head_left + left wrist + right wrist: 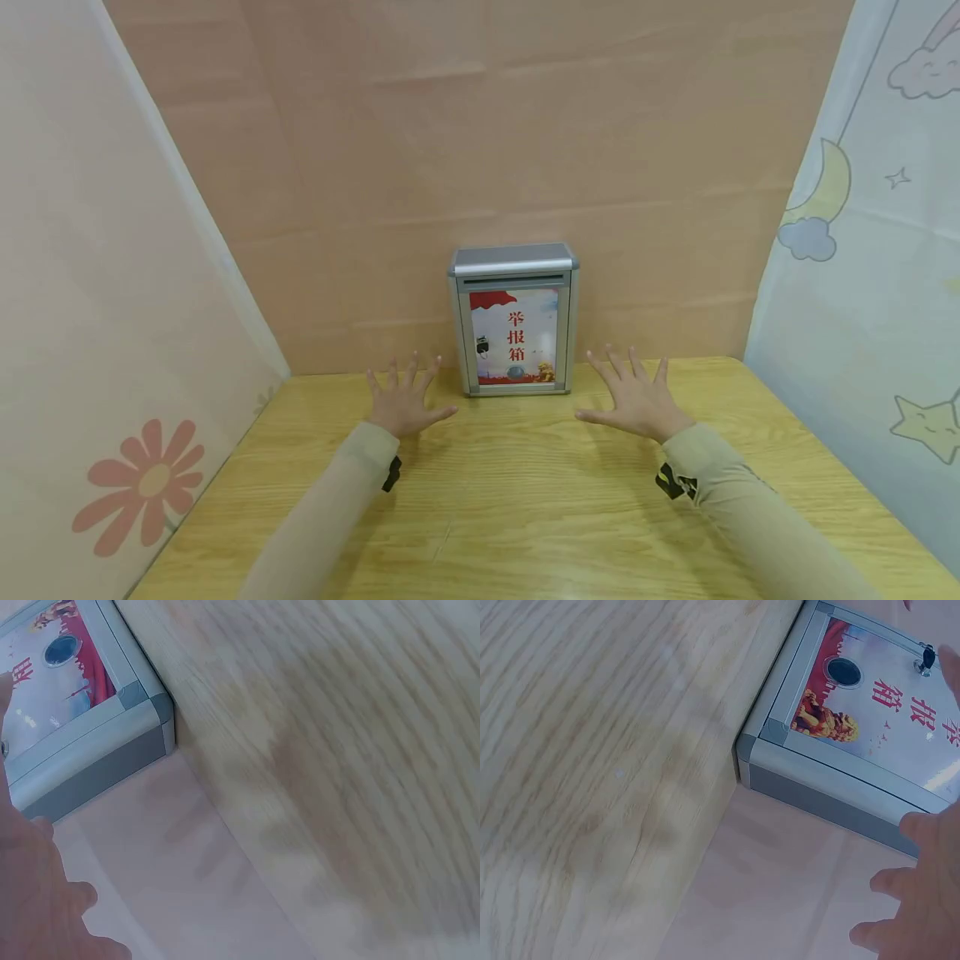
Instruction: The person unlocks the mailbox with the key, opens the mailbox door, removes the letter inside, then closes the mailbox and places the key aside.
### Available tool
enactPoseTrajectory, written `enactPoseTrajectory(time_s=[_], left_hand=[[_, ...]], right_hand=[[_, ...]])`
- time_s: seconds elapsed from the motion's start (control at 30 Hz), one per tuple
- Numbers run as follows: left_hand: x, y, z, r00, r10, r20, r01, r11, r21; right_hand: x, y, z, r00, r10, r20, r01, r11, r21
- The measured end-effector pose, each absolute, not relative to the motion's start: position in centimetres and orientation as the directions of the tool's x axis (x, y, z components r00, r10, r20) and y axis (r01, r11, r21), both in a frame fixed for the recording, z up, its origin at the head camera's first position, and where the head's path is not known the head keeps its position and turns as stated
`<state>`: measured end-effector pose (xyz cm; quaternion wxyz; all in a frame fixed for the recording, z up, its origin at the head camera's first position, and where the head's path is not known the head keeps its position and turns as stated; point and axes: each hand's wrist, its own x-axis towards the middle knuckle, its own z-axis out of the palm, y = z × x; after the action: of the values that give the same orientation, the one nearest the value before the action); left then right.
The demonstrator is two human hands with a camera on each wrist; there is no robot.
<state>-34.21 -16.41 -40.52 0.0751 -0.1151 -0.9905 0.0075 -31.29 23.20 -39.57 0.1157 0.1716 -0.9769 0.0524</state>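
A silver-framed metal report box (514, 333) stands upright on the table against the back cloth. Its front panel carries red characters, with a narrow slot (513, 281) above them. In the right wrist view, a black-headed key (928, 656) sits in the panel's lock, and a round dark window (844, 671) is near the bottom. To the box's left, my left hand (403, 407) is held with fingers spread, apart from it and holding nothing. My right hand (636, 402) mirrors it on the other side, fingers also spread and holding nothing.
The wood-grain table (510, 500) runs up to a peach-coloured back cloth (510, 125). A pale left side cloth (150, 275) with a flower print and a right side cloth (847, 333) with moon and star prints flank the table.
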Motion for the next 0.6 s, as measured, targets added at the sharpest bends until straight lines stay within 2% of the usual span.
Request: enactPoseTrajectory(time_s=[0.17,0.23,0.47,0.6], left_hand=[[-34.6,-16.3,-41.0,-0.961,0.257,0.105,0.262,0.964,0.038],[-34.8,-16.1,-41.2,-0.96,0.272,0.069,0.278,0.957,0.085],[-35.6,-16.0,-41.8,-0.965,0.253,0.07,0.263,0.926,0.27],[-37.3,-15.3,-42.1,-0.978,0.161,0.135,0.208,0.828,0.52]], right_hand=[[-31.6,23.5,-39.7,-0.884,-0.345,0.315,-0.367,0.93,-0.013],[-31.8,23.7,-39.8,-0.885,-0.338,0.32,-0.368,0.929,-0.037],[-33.2,23.5,-39.9,-0.942,-0.245,0.231,-0.308,0.903,-0.299],[-35.0,22.9,-40.5,-0.963,-0.189,0.195,-0.262,0.829,-0.494]])
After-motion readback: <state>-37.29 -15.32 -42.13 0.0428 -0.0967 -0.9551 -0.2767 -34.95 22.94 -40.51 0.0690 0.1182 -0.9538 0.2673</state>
